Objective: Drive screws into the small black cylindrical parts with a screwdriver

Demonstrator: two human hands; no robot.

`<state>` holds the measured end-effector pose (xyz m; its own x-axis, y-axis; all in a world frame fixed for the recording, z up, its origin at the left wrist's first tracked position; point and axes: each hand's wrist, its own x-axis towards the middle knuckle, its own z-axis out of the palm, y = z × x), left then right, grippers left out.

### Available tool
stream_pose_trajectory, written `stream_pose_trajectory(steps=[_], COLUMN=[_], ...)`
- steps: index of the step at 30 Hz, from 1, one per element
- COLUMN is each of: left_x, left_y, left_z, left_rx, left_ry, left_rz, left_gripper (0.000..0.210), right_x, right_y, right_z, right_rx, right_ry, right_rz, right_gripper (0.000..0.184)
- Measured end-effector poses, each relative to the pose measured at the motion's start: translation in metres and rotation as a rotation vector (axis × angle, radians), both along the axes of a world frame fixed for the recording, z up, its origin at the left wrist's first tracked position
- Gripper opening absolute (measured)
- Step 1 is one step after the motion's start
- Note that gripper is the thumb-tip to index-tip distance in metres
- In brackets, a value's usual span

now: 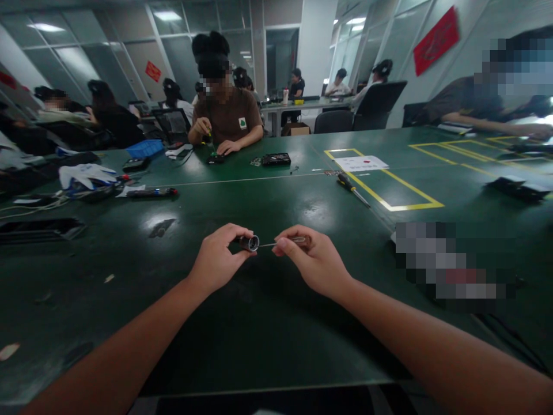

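Observation:
Between thumb and fingers, my left hand (pixel 220 256) grips a small dark cylinder (pixel 249 243) with a silvery rim, its round end turned to the right. My right hand (pixel 317 259) is closed round the clear, reddish-brown handle of a thin screwdriver (pixel 298 240). The screwdriver's metal shaft points left, its tip at or very near the cylinder's rim; I cannot tell whether they touch. Both hands are above the green table (pixel 268 334), close together. What lies inside the cylinder is too small to make out.
A black-and-yellow screwdriver (pixel 352 189) lies ahead to the right, near a white paper sheet (pixel 362 163) and yellow tape. White gloves (pixel 88 176) and a blue tray (pixel 144 148) are at left. Across the table a person (pixel 228 115) works on a dark part. A blurred-out object (pixel 449 268) lies at right.

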<state>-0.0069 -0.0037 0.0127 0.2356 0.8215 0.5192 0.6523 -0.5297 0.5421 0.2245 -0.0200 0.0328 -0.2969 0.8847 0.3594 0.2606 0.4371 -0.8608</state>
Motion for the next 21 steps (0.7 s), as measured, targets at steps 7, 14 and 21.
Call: stream_pose_trajectory(steps=[7, 14, 21], left_x=[-0.0007, 0.0010, 0.0010], left_y=[0.0025, 0.0012, 0.0008], left_z=[-0.0027, -0.0033, -0.0007], left_rx=[-0.125, -0.120, -0.181], left_ry=[-0.095, -0.088, -0.143], left_rz=[0.019, 0.008, -0.006], left_gripper=[0.033, 0.032, 0.033], right_x=[0.0024, 0.0015, -0.0007], right_y=[-0.0039, -0.0005, -0.0028], right_z=[0.0025, 0.0005, -0.0015], right_rx=[0.191, 0.243, 0.373], right_ry=[-0.105, -0.208, -0.273], right_rz=[-0.059, -0.047, 0.092], right_gripper=[0.013, 0.013, 0.012])
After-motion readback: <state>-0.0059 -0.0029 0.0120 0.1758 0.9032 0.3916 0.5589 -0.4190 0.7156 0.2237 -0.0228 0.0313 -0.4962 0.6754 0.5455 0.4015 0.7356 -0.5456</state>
